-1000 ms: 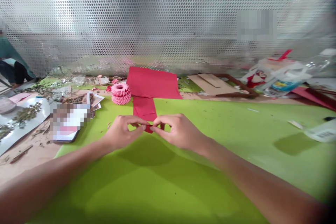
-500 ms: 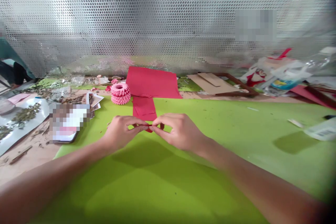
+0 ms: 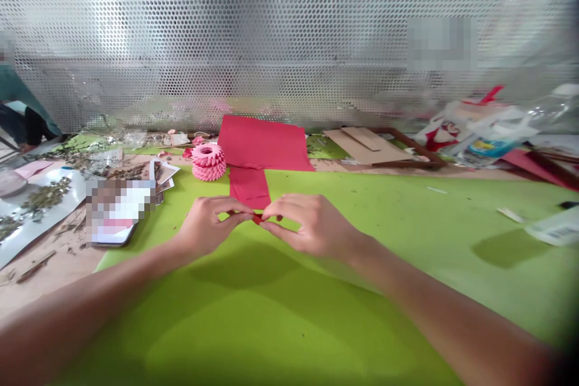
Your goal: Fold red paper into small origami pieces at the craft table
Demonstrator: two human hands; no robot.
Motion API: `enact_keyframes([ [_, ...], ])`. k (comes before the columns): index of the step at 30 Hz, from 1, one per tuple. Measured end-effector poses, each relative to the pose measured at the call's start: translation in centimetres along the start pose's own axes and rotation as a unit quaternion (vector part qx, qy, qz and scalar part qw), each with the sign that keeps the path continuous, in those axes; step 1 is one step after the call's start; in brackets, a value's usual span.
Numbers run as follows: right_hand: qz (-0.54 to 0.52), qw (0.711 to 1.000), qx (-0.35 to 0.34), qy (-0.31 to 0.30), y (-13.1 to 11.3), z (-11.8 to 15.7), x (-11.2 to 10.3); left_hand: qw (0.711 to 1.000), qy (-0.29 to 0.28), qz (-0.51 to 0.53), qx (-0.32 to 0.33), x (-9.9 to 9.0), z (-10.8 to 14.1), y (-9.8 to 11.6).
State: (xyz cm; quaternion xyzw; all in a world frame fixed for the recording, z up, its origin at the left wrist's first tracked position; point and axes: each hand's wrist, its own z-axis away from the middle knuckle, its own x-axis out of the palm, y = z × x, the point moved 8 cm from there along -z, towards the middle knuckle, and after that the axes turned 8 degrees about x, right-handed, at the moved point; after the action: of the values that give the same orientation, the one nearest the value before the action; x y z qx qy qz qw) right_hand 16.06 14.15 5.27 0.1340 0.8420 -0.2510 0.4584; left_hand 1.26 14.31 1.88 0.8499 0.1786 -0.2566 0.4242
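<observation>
A small piece of red paper (image 3: 257, 218) is pinched between my two hands, just above the green sheet. My left hand (image 3: 208, 223) grips its left end between thumb and fingertips. On the other end, my right hand (image 3: 307, 222) has thumb and forefinger closed. The fingers hide most of the piece, so its folds are hard to make out. Just beyond lie red paper strips (image 3: 248, 186), partly overlapping a large red sheet (image 3: 265, 142). Left of these stands a pink ring-shaped stack of folded paper pieces (image 3: 208, 163).
A green sheet (image 3: 289, 325) covers the tabletop. To the left are a phone (image 3: 113, 232), photos (image 3: 165, 172) and dried leaves (image 3: 47, 196). Brown card (image 3: 371, 148), plastic bags (image 3: 474, 132) and a bottle (image 3: 554, 105) sit at back right, before a perforated metal wall (image 3: 253, 30). A person (image 3: 22, 102) is far left.
Both hands stay almost in place. My fingers have shifted slightly on the small red paper, and a little more of it shows between them.
</observation>
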Motion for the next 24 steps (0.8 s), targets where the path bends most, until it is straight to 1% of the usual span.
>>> enact_keyframes([
  [2,-0.001,1.000,-0.020,-0.004,-0.2,0.0,-0.1,1.000,0.007,0.007,0.010,-0.3,-0.1,0.3],
  [3,-0.008,1.000,-0.017,0.001,-0.1,0.0,-0.1,1.000,0.012,0.011,0.013,-0.4,-0.2,0.4],
  [4,-0.021,1.000,-0.002,0.012,0.1,0.0,-0.2,1.000,0.019,0.015,0.016,-0.6,-0.2,0.5],
  [8,-0.103,0.988,0.096,0.054,1.1,0.0,-0.1,0.998,0.055,0.030,0.028,-1.3,0.0,1.0],
  [12,-0.165,0.974,0.137,0.066,1.1,0.1,0.1,0.995,0.074,0.025,0.055,-1.6,0.1,1.8],
  [15,-0.185,0.965,0.169,0.078,1.4,0.2,-0.3,0.995,0.084,0.028,0.054,-1.7,0.0,2.0],
  [20,-0.198,0.960,0.185,0.065,1.8,0.1,-0.1,0.995,0.081,0.064,0.009,-1.6,0.0,1.2],
  [22,-0.198,0.961,0.181,0.064,1.9,0.1,-0.1,0.995,0.077,0.056,0.017,-1.6,0.0,1.3],
  [24,-0.187,0.967,0.151,0.080,1.6,0.1,-0.5,0.996,0.074,0.032,0.037,-1.7,0.0,1.5],
])
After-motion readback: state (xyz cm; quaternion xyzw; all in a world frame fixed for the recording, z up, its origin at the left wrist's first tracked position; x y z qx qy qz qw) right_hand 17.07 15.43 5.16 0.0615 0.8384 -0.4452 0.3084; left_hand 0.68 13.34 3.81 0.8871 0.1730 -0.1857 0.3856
